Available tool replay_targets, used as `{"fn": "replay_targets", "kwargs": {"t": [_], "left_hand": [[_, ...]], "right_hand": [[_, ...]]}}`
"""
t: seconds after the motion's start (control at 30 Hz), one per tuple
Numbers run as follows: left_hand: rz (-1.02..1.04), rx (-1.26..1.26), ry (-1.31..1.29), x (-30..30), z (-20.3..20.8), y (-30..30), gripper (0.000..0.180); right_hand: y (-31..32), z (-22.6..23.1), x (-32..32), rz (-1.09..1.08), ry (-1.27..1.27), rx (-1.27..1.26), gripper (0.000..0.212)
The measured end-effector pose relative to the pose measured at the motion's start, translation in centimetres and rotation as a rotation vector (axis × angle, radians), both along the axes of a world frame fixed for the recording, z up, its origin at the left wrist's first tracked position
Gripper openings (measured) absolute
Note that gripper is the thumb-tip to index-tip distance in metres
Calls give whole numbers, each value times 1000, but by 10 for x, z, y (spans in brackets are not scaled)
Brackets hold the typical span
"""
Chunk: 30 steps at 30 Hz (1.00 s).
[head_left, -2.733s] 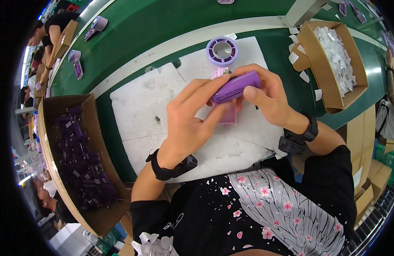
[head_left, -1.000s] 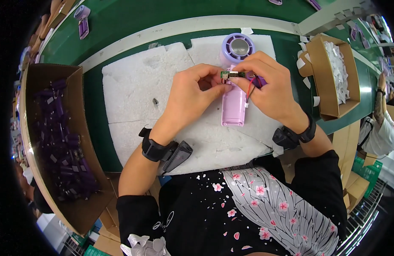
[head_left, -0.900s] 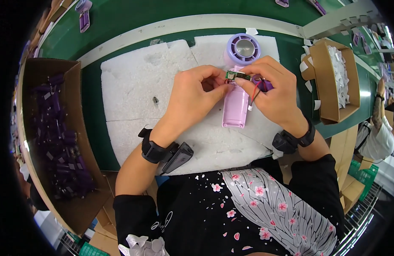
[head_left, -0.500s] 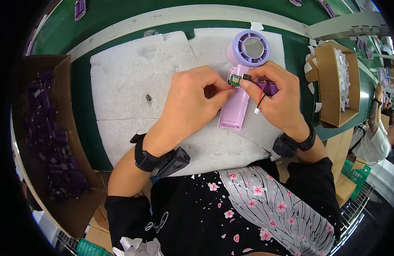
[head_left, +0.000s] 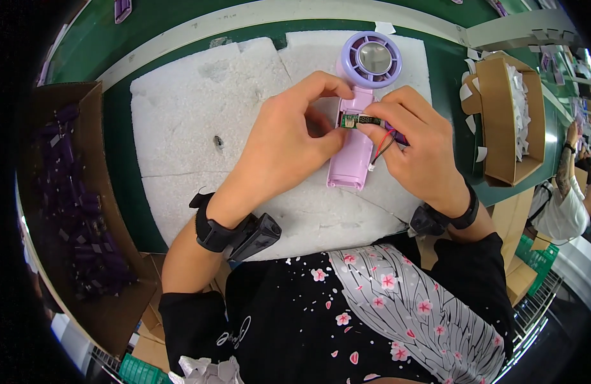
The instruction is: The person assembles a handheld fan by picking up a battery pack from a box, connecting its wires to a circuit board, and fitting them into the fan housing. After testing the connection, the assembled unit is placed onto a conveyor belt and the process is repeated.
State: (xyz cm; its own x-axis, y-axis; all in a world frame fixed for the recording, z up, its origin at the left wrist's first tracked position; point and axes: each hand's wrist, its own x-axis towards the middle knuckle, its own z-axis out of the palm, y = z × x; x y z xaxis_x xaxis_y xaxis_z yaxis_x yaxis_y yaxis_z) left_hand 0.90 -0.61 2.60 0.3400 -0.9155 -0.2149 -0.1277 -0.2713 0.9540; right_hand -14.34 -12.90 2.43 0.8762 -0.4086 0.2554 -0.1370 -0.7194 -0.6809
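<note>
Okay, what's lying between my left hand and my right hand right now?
In the head view, a green circuit board lies between them, with the pink handle beneath it.

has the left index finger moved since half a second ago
Yes: judged against the white foam pad, the left index finger has moved away from the person, toward the fan head.

A pink fan (head_left: 352, 61) lies on white foam (head_left: 193, 115). The left hand (head_left: 286, 141) touches its left side, thumb and forefinger apart; the right hand (head_left: 420, 144) pinches a green board (head_left: 350, 121) over the handle (head_left: 348, 168) and holds a purple battery (head_left: 400, 136), wires (head_left: 380, 152) beside it. Left stands a carton (head_left: 91, 109) of purple cells (head_left: 78, 198); right, a box (head_left: 497, 125) of white pieces (head_left: 519, 112).
</note>
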Motion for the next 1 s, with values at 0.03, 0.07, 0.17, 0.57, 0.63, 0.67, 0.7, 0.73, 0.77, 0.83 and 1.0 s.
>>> {"fn": "replay_targets", "kwargs": {"t": [0.03, 0.07, 0.17, 0.57, 0.63, 0.67, 0.7, 0.73, 0.77, 0.83, 1.0], "left_hand": [[-2, 2, 0, 0, 0, -1, 39], [-7, 29, -9, 0, 1, -1, 38], [-18, 85, -26, -1, 1, -2, 36], [-2, 72, -69, -2, -1, -3, 36], [-12, 52, -51, -2, -3, -2, 36], [-18, 42, -42, -1, -4, -2, 36], [-16, 40, -42, -2, -5, -2, 36], [-5, -12, -41, -2, -6, -2, 34], [4, -64, -40, -3, -8, -3, 32], [14, -116, -39, -2, -8, -4, 30], [-58, -157, -115, 8, -14, -8, 25]], "right_hand": [[1, -1, 1, -15, -16, -19, 18], [3, -1, 2, -29, -31, -38, 19], [5, -6, 4, -59, -63, -73, 21], [4, -11, 5, -87, -163, -145, 23], [4, -11, 5, -87, -166, -155, 22], [5, -11, 5, -85, -166, -155, 22], [5, -10, 5, -83, -152, -151, 22], [5, -10, 5, -82, -139, -147, 22], [5, -9, 4, -82, -125, -143, 22], [3, -8, 4, -74, -133, -148, 23], [-7, -4, 6, -109, -58, -20, 26]]}}
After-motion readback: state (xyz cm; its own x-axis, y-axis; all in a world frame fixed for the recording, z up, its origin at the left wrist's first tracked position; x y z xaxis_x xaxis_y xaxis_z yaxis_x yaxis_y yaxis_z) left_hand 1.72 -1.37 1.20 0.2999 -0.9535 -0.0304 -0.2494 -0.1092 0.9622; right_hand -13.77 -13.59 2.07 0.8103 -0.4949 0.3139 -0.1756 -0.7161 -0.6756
